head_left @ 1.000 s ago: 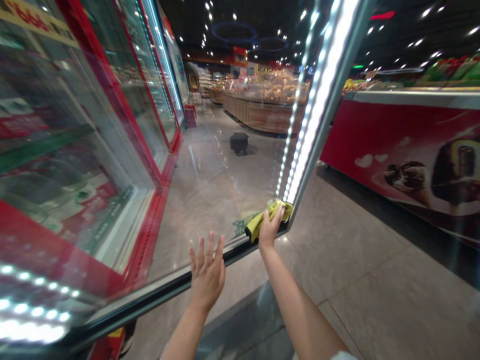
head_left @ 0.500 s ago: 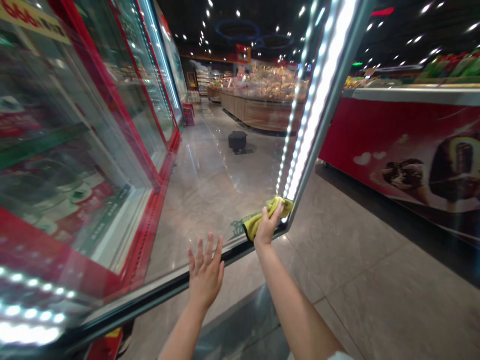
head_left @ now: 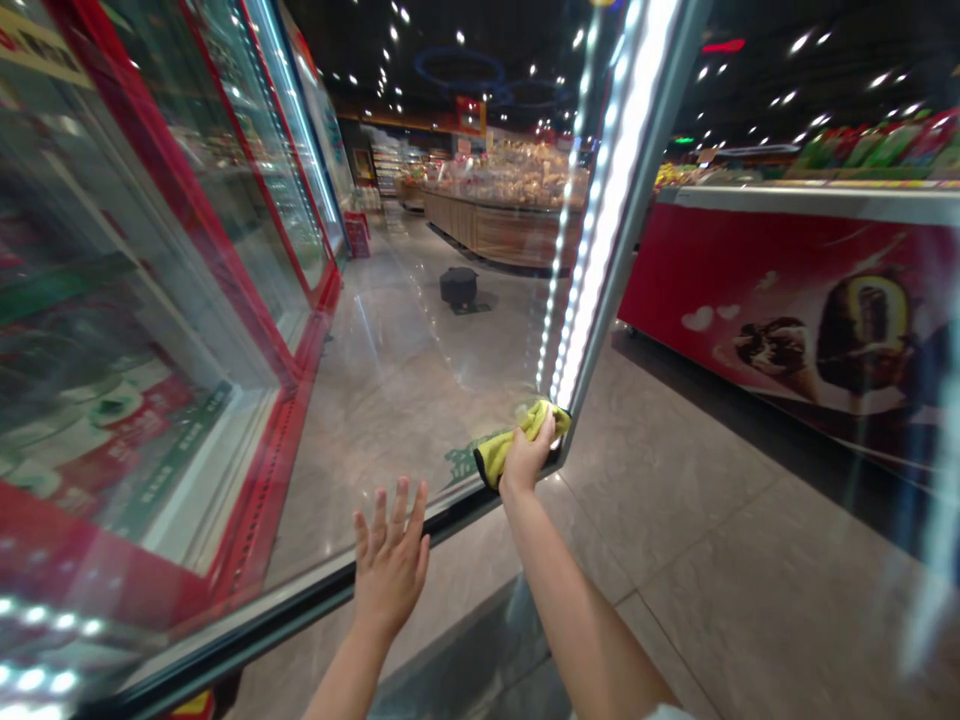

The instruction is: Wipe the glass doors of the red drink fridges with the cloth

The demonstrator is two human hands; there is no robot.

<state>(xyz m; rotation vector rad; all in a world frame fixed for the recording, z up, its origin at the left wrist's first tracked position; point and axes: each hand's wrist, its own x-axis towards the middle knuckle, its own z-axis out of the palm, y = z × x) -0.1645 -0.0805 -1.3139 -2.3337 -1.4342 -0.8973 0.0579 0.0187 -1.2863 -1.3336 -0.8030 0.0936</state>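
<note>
A glass door (head_left: 390, 400) with a dark bottom frame and a bright LED strip along its right edge stands open in front of me. My left hand (head_left: 390, 570) lies with fingers spread against the glass at the bottom frame, holding nothing. At the door's lower right corner, my right hand (head_left: 527, 455) presses a yellow cloth (head_left: 495, 458) with a black border against the glass. Part of the cloth is hidden behind my fingers. A green print on the glass shows just left of the cloth.
Red-framed refrigerated cabinets (head_left: 300, 360) line the left side. To the right stands a red freezer (head_left: 675, 270) with ice cream pictures. Beyond the glass are a black object (head_left: 458, 288) on the tiled floor and a wood-sided display stand (head_left: 495, 225).
The whole view has shifted slightly, so the door and both hands appear a little further left. My right hand's fingers now sit closer together on the cloth.
</note>
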